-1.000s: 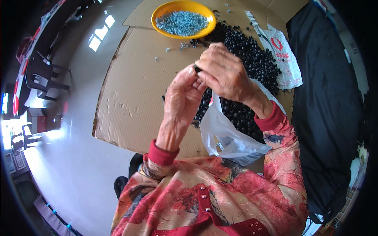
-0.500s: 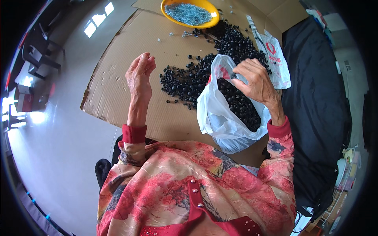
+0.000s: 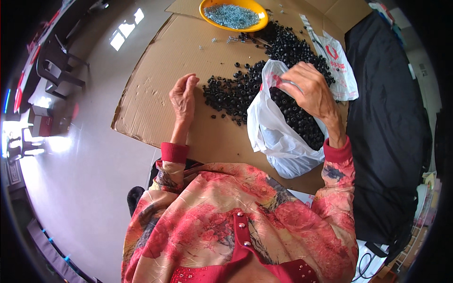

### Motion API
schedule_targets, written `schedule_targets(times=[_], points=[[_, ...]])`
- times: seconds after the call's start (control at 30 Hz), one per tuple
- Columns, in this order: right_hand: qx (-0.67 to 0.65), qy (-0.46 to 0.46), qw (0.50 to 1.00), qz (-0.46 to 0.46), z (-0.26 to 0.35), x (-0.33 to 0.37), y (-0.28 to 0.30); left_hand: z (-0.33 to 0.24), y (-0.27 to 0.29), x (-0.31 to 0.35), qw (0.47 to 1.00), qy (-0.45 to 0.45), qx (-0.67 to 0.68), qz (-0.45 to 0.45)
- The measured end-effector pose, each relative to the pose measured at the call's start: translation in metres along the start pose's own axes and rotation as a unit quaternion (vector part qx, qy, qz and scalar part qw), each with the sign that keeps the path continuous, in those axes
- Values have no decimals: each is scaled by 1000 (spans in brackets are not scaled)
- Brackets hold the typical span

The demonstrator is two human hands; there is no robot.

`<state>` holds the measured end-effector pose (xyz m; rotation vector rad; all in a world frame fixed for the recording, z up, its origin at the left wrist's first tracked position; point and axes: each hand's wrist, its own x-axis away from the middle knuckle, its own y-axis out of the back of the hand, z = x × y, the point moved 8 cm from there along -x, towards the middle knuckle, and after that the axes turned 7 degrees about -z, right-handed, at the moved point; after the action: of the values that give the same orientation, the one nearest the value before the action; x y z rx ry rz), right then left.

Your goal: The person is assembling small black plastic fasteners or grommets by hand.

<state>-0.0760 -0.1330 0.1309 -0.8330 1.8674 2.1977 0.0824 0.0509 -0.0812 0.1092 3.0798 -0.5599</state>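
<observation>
Your left hand (image 3: 183, 96) hovers half-curled and empty over the cardboard (image 3: 155, 70), just beside the black parts (image 3: 231, 92). Your right hand (image 3: 309, 89) pinches the white bag (image 3: 278, 141) rim; keep that grip high so the mouth stays open.

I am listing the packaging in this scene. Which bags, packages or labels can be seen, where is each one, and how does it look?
White plastic bag: on the cardboard sheet, mouth open, holding small black parts; the right hand grips its rim.
Second plastic bag: flat beyond that hand, white with red print.
Orange bowl: top edge, round, holding small silvery pieces.
No screens or signs can be made out.
</observation>
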Motion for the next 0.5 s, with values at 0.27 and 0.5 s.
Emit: schedule_targets(times=[0.27,0.5], points=[[-96,30,995,2,-4,-40,-67,-5,-11,2,992,-58,-100,49],[-76,-44,987,138,-24,-7,-140,-7,-5,2,993,-58,-95,26]])
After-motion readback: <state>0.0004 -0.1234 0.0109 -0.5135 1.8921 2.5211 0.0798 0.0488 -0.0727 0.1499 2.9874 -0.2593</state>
